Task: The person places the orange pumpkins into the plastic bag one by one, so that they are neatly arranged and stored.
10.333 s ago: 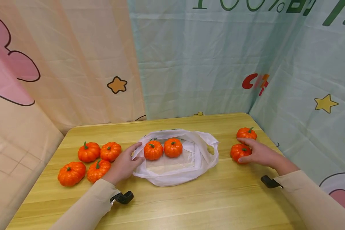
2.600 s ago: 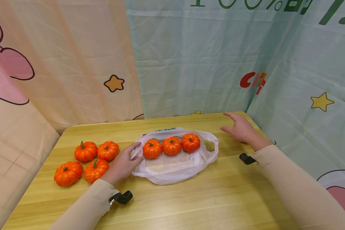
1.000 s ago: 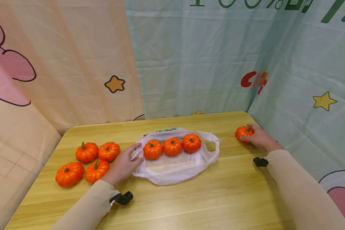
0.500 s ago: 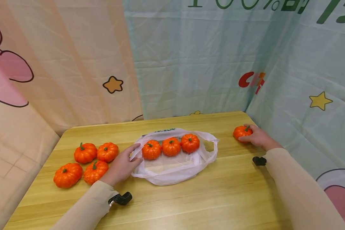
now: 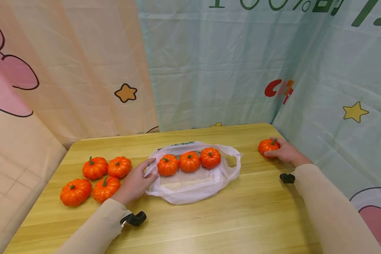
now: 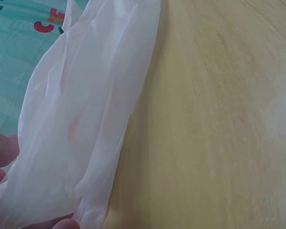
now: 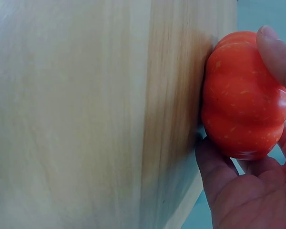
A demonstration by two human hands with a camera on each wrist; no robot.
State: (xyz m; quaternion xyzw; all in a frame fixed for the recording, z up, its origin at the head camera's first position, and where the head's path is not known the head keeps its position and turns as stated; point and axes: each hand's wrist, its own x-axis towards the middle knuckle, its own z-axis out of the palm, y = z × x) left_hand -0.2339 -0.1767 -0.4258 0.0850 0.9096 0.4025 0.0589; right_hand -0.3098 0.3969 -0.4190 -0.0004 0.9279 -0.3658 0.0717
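Note:
A white plastic bag [image 5: 190, 197] lies spread with its mouth up at the middle of the table. Inside it three small orange pumpkins sit in a row: a left one [image 5: 168, 165], a middle one [image 5: 189, 161] and a right one [image 5: 210, 157]. My left hand [image 5: 136, 183] holds the bag's left rim; the left wrist view shows the white film [image 6: 86, 114] between fingers and thumb. At the table's far right my right hand [image 5: 285, 152] grips another pumpkin [image 5: 266, 148], thumb and fingers round its sides. Up close that pumpkin [image 7: 245, 100] rests at the wood surface.
Several more pumpkins [image 5: 75, 192] form a cluster on the left of the wooden table [image 5: 209, 229], beside my left forearm. Printed fabric curtains [image 5: 209, 70] rise behind the table and along both sides.
Ten seconds ago two pumpkins were in the bag; a third has joined them from the right. My right hand then went back right and took hold of the pumpkin there. My left hand stayed.

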